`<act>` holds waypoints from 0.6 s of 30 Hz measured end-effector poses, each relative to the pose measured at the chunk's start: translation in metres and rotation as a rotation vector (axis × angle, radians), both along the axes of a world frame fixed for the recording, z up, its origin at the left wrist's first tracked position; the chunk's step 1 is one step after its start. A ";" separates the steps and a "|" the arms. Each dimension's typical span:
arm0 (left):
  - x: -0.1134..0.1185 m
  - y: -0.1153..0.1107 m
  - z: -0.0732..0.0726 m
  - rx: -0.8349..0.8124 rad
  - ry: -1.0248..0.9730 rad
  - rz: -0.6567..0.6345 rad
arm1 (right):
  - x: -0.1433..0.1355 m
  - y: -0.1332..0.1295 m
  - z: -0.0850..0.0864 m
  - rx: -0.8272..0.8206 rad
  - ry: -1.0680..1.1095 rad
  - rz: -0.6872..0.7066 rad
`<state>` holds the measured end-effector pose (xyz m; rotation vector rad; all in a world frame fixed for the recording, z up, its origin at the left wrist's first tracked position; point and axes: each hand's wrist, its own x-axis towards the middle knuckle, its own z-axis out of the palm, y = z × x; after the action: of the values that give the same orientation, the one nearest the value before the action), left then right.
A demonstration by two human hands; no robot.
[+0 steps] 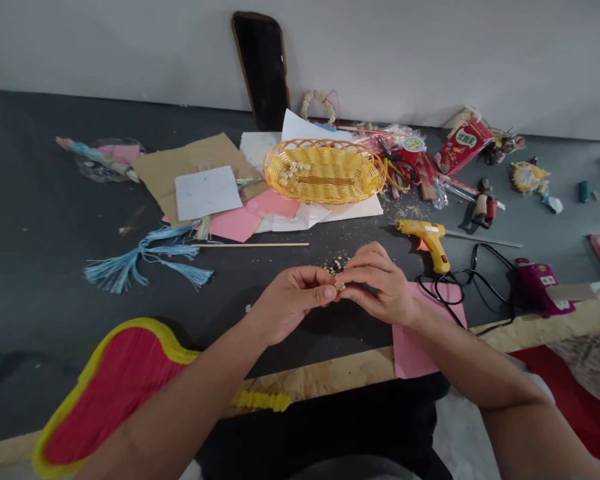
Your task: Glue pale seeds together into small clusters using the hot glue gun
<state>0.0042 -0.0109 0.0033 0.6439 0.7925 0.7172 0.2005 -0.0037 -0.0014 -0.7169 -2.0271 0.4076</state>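
Observation:
My left hand [307, 293] and my right hand [380, 283] meet over the dark table. Their fingertips pinch a small cluster of beige bead-like pieces [340, 287] between them. More loose beige bits [336, 264] lie just beyond my fingers. Behind them stands a yellow woven basket [330, 195] with a beige clump [294, 172] of similar pieces at its left end. To the right of my right hand rests a yellow hot glue gun [430, 240]. Pink paper [415, 353] lies under my right forearm.
A red shape with a yellow border [115, 387] lies under my left forearm. Blue tassels [140, 260] and a thin stick [260, 245] are at left. A phone [263, 70] leans on the wall. A black cord [450, 300] loops at right, near a red carton [464, 143].

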 end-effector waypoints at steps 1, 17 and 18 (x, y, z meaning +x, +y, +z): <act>0.000 0.000 0.000 -0.004 0.002 -0.002 | 0.000 0.000 0.001 -0.003 0.006 -0.001; 0.001 0.000 0.007 0.008 0.064 -0.009 | -0.002 0.000 -0.002 0.039 -0.024 0.007; 0.000 0.000 0.007 0.012 0.065 -0.010 | -0.002 0.000 -0.001 0.039 -0.026 0.002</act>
<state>0.0046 -0.0106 0.0104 0.6842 0.8444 0.6951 0.1987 -0.0039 -0.0026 -0.6991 -2.0552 0.3604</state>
